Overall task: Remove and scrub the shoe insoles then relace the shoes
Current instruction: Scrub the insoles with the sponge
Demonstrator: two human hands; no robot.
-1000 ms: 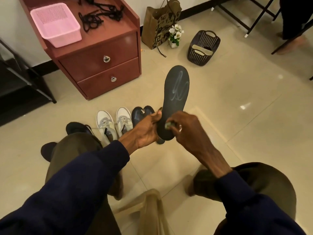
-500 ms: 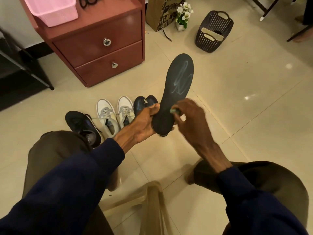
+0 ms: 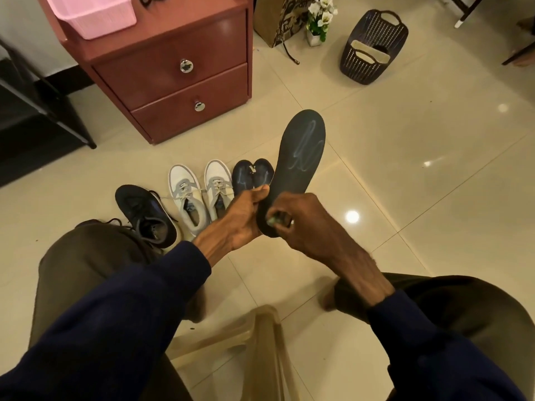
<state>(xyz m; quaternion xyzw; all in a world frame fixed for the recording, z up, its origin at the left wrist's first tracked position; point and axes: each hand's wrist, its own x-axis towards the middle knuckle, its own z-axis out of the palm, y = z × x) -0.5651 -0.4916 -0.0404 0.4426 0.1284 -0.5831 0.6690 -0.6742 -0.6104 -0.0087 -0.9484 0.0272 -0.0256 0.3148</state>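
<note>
I hold a dark insole [image 3: 301, 157] up over the floor, toe end pointing away, with pale wet streaks on its face. My left hand [image 3: 246, 215] grips its heel edge, thumb on top. My right hand [image 3: 298, 218] pinches a small green scrubber [image 3: 272, 221] against the insole's heel. On the floor behind lie two more dark insoles [image 3: 252, 175], a pair of white and grey shoes [image 3: 199, 192] and a dark shoe [image 3: 144, 212] with loose laces.
A red-brown two-drawer cabinet [image 3: 173, 76] stands ahead left with a pink basket [image 3: 92, 13] on top. A dark plastic basket [image 3: 370, 47], a paper bag [image 3: 275, 18] and a small flower pot [image 3: 318, 21] sit further back. A beige plastic stool [image 3: 246, 342] is between my knees.
The right hand has rubbed the scrubber along the insole's heel end, up and back down. The view has tilted downward, and the insole stays in my left hand.
</note>
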